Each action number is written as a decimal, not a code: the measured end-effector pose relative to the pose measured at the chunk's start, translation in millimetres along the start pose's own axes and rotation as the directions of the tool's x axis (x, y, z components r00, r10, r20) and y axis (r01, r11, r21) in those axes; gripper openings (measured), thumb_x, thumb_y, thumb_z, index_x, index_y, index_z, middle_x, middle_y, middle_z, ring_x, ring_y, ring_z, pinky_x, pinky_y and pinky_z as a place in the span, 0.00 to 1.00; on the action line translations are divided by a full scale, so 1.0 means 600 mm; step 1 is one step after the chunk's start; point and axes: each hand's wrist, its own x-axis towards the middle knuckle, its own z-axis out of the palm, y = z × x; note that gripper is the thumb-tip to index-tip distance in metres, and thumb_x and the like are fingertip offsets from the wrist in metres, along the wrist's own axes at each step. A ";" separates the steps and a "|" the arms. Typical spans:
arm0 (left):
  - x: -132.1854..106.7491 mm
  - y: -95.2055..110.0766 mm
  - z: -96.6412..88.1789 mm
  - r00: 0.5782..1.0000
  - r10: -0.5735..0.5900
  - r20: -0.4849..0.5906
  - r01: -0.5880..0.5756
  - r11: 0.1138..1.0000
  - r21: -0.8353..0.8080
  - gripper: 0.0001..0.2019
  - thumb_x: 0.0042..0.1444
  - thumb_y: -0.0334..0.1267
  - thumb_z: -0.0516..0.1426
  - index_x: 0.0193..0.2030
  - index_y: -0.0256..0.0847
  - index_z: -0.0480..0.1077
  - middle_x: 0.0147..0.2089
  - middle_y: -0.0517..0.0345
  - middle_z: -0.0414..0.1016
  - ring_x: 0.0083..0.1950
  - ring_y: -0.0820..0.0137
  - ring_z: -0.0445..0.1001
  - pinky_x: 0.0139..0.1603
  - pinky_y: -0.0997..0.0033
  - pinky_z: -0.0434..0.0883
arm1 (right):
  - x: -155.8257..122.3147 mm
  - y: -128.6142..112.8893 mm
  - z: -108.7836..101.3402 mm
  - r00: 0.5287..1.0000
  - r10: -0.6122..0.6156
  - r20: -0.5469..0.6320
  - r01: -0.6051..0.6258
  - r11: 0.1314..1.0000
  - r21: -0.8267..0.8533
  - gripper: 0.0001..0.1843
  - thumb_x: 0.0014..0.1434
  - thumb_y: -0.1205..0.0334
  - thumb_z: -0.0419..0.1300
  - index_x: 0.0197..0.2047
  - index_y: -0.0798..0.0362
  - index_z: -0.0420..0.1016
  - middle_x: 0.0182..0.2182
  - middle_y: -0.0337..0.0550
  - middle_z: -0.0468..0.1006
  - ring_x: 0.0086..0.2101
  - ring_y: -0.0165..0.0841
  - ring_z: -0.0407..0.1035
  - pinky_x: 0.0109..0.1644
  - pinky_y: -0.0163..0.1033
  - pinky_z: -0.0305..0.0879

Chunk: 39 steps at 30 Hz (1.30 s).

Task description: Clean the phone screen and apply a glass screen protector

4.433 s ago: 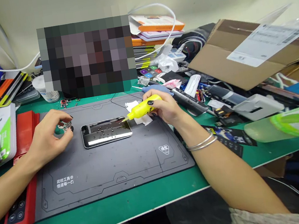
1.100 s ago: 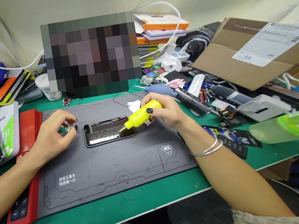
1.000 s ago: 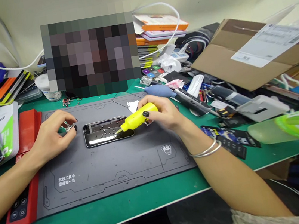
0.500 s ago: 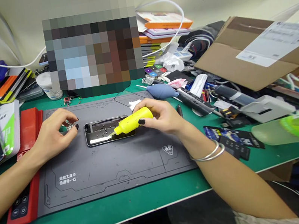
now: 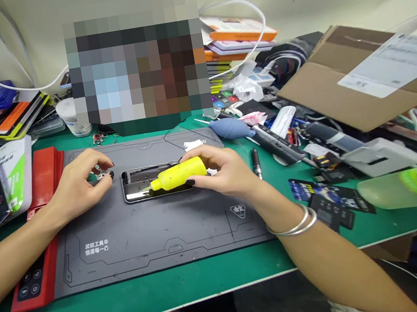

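Observation:
A phone [image 5: 145, 184] lies flat on the grey work mat [image 5: 156, 227], its shiny face dotted with small drops. My right hand [image 5: 221, 170] grips a yellow squeeze bottle [image 5: 178, 174] lying almost level over the phone, nozzle pointing left above its near edge. My left hand [image 5: 79, 189] rests on the mat just left of the phone, fingertips pinched on a small metal part [image 5: 101, 173].
A red case [image 5: 39, 214] lies along the mat's left side. A black pen [image 5: 256, 161], a blue air blower [image 5: 230, 129], tools and cards crowd the green table at right. A cardboard box [image 5: 355, 85] sits far right. Stacked packets line the back wall.
My right hand has carried the yellow bottle leftward along the phone, from its right end toward its middle, and lowered it flatter. My left hand has stayed by the phone's left end.

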 end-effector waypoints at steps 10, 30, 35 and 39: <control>0.000 0.002 0.000 1.000 -0.001 0.002 0.001 1.000 -0.006 0.05 0.56 0.37 0.53 0.37 0.42 0.69 0.40 0.54 0.76 0.39 0.66 0.74 0.43 0.63 0.74 | -0.002 -0.001 0.003 1.000 -0.001 -0.006 0.000 1.000 -0.010 0.16 0.53 0.51 0.68 0.43 0.49 0.76 0.36 0.43 0.81 0.29 0.32 0.70 0.31 0.38 0.68; 0.001 0.004 0.001 1.000 -0.008 0.003 0.008 1.000 -0.010 0.06 0.56 0.38 0.53 0.38 0.42 0.69 0.40 0.54 0.76 0.40 0.66 0.74 0.44 0.65 0.75 | 0.001 -0.001 0.023 0.997 0.050 -0.055 -0.052 0.998 -0.029 0.17 0.52 0.54 0.68 0.44 0.48 0.77 0.38 0.43 0.82 0.32 0.35 0.73 0.34 0.41 0.71; 0.002 0.002 0.002 1.000 -0.022 0.003 0.022 1.000 -0.006 0.06 0.56 0.39 0.53 0.38 0.42 0.69 0.41 0.53 0.76 0.40 0.65 0.75 0.44 0.64 0.75 | 0.004 0.001 0.027 0.993 0.066 -0.100 -0.068 0.998 -0.017 0.19 0.52 0.52 0.69 0.45 0.48 0.76 0.39 0.42 0.81 0.32 0.35 0.72 0.34 0.41 0.71; 0.002 -0.001 0.002 1.000 -0.004 -0.003 0.004 1.000 -0.011 0.06 0.56 0.38 0.53 0.38 0.42 0.69 0.40 0.54 0.76 0.39 0.66 0.75 0.43 0.64 0.75 | 0.007 0.004 0.029 0.991 0.069 -0.111 -0.071 0.997 -0.011 0.18 0.51 0.52 0.69 0.44 0.48 0.76 0.38 0.42 0.80 0.32 0.35 0.72 0.34 0.40 0.70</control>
